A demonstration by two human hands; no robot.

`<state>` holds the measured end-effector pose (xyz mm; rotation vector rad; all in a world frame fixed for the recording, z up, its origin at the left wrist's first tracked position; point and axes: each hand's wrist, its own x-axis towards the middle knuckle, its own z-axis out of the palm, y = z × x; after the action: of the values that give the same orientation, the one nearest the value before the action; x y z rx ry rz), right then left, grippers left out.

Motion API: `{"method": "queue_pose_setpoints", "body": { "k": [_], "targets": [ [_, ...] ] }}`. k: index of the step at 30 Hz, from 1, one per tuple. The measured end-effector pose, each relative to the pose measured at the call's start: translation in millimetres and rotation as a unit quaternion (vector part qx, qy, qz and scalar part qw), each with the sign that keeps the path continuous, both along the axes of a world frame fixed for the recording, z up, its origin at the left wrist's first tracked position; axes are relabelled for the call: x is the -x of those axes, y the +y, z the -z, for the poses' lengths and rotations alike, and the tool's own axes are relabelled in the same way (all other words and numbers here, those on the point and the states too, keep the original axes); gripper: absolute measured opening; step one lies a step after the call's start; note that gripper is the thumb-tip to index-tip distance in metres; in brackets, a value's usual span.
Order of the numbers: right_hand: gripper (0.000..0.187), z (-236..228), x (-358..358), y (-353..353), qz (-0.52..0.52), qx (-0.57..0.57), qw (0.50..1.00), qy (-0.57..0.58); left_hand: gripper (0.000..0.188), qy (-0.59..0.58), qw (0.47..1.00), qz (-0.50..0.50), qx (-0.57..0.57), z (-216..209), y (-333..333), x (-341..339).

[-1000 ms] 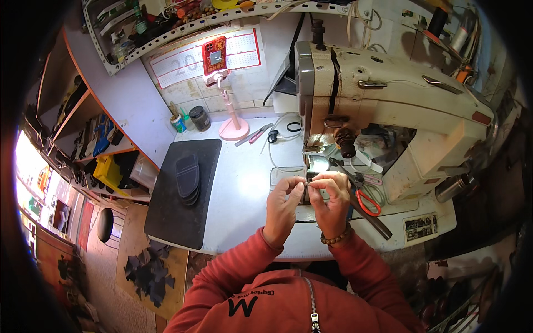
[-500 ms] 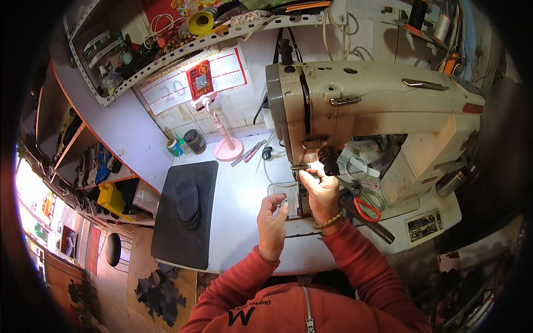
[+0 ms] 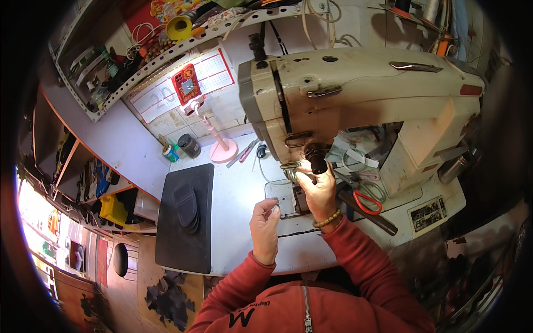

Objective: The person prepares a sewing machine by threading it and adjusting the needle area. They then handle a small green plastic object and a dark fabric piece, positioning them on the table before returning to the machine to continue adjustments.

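Observation:
A cream sewing machine (image 3: 377, 83) stands on the white table, its needle end above a metal plate (image 3: 280, 198). My right hand (image 3: 318, 194), with a beaded bracelet (image 3: 327, 219) at the wrist, is raised to the needle end, just below a dark round knob (image 3: 316, 158). Its thumb and fingers are closed together there; the knob partly hides the fingertips, and what they hold does not show. Left of the plate is my left hand (image 3: 265, 228), thumb and forefinger pinched. Anything between those tips is too small to make out.
Beside the machine lie red-handled scissors (image 3: 367, 204) and a dark bar-like tool (image 3: 380, 219). A black mat (image 3: 166, 233) at left carries dark stitched pieces (image 3: 186, 205). Behind stand a pink phone stand (image 3: 223, 150), a dark jar (image 3: 189, 145) and a cutter knife (image 3: 247, 151).
The view has turned slightly, shifting the machine leftward in the picture. My left hand sits a little lower and farther left; my right hand stays at the needle end.

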<state>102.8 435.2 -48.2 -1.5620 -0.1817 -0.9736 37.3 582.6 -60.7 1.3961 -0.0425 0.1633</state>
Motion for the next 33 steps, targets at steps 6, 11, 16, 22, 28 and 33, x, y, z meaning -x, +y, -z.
{"method": "queue_pose_setpoints", "body": {
  "k": [6, 11, 16, 22, 28, 33],
  "targets": [
    [0.017, -5.0, -5.1, 7.5, -0.096, -0.106, 0.988, 0.059, 0.022, 0.002, 1.000, -0.004, -0.009, -0.7, -0.9, 4.8],
    [0.012, -7.4, -1.4, 10.2, -0.081, -0.109, 0.989, 0.063, 0.022, 0.017, 1.000, 0.001, 0.003, 7.4, -2.4, 4.6],
    [0.011, -10.2, 3.2, -1.6, 0.023, 0.012, 1.000, 0.003, 0.020, 0.041, 0.999, 0.008, -0.027, 16.4, -1.6, 9.3],
    [0.013, -13.4, 3.1, -0.7, 0.024, 0.033, 0.999, -0.002, 0.020, 0.032, 0.999, 0.005, -0.020, 23.0, 3.3, 9.8],
    [0.012, -18.6, -1.1, 4.5, 0.029, 0.053, 0.998, -0.012, 0.020, 0.040, 0.999, 0.005, -0.034, 26.0, 7.1, 7.8],
    [0.012, -14.0, -3.1, 1.0, 0.074, 0.121, 0.989, -0.044, 0.021, 0.039, 0.998, 0.001, -0.039, 26.5, 8.2, 8.4]
  ]
}}
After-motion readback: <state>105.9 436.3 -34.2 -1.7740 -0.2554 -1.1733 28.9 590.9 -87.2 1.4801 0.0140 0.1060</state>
